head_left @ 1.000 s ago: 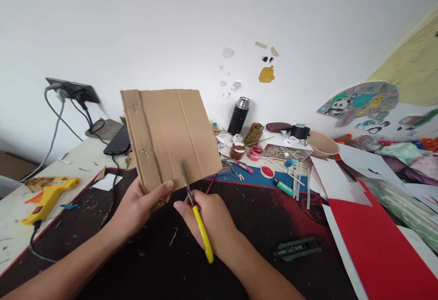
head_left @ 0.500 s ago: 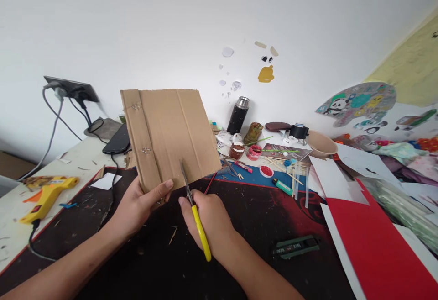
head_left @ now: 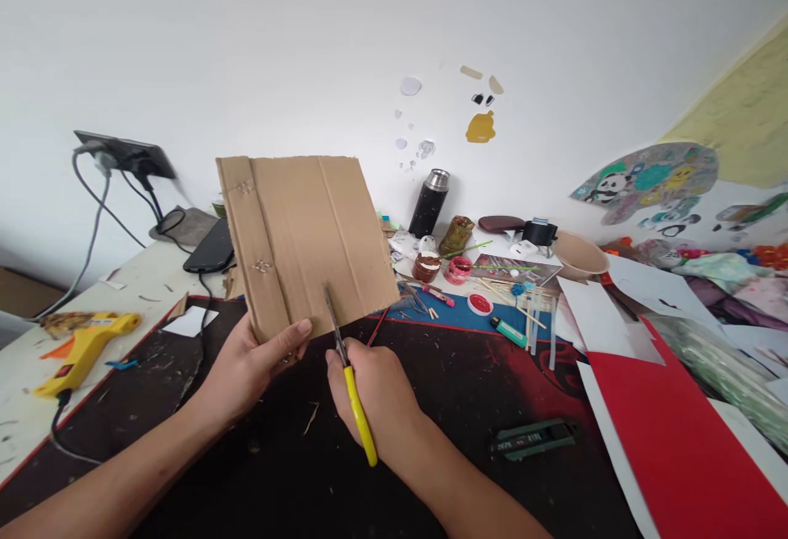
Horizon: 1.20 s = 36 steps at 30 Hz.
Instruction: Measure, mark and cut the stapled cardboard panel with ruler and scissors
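Observation:
A brown cardboard piece [head_left: 301, 235] with fold lines and two stapled spots is held up over the dark mat. My left hand [head_left: 258, 363] grips its lower left corner, thumb on the front face and fingers behind. My right hand [head_left: 375, 387] is closed around the yellow-handled scissors [head_left: 359, 412]. One scissor blade lies over the front of the cardboard near its bottom edge; the other blade is hidden, apparently behind it. The right thumb is partly hidden by the handle.
A yellow glue gun [head_left: 89, 352] lies at the left, near a black phone [head_left: 211, 246]. Behind stand a black flask [head_left: 429, 203] and paint jars [head_left: 456, 270]. A green cutter [head_left: 534, 440] rests on the mat [head_left: 455, 408], left of red paper [head_left: 677, 440].
The view has shifted slightly, moving the background a little. The hands, scissors and cardboard hold almost the same positions relative to each other.

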### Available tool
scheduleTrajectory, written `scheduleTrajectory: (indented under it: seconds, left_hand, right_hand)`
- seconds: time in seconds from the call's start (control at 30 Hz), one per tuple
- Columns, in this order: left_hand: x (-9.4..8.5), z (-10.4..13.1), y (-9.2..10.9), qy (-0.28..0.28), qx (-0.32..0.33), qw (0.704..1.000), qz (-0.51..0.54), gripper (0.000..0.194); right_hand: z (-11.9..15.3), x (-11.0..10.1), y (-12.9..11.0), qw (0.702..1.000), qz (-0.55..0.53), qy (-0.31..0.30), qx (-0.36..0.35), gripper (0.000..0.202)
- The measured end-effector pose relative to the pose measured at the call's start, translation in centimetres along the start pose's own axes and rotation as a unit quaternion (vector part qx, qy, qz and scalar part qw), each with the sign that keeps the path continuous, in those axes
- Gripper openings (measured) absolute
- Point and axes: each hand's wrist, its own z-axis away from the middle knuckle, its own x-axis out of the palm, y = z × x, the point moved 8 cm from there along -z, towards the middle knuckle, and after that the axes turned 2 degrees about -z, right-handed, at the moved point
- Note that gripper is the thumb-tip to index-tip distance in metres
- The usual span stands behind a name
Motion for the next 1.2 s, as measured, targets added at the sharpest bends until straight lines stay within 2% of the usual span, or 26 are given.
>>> scheduleTrajectory:
  seconds: [0.3, 0.43, 0.57, 0.73, 0.97, 1.2]
  left_hand:
    - [-0.7, -0.1, 0.0, -0.002, -0.031, 0.999, 0.020, 0.053]
    - [-1.7, -0.4, 0.6, 0.040, -0.042, 0.994, 0.088, 0.066]
    - [-2.1, -0.8, 1.2, 0.072, -0.040, 0.992, 0.097, 0.075]
    - [-2.2, -0.6, 1.5, 0.081, -0.041, 0.992, 0.086, 0.080]
    - [-2.7, -0.4, 2.2, 0.102, -0.033, 0.992, 0.065, 0.080]
    - [-2.7, -0.6, 1.9, 0.089, -0.023, 0.993, 0.078, 0.076]
  right_hand:
    - [-0.2, -0.3, 0.4, 0.998, -0.049, 0.029, -0.039, 0.028]
    - [-0.3, -0.5, 0.7, 0.997, -0.029, 0.043, -0.052, 0.029]
    - [-0.4, -0.1, 0.7, 0.996, -0.017, 0.046, -0.070, 0.029]
    - [0.0, 0.2, 0.5, 0.990, -0.110, 0.024, -0.089, 0.029]
    - [0.0, 0.9, 1.2, 0.978, -0.195, -0.026, -0.064, 0.054]
    - [0.0, 1.2, 1.3, 0.966, -0.247, -0.066, -0.047, 0.071]
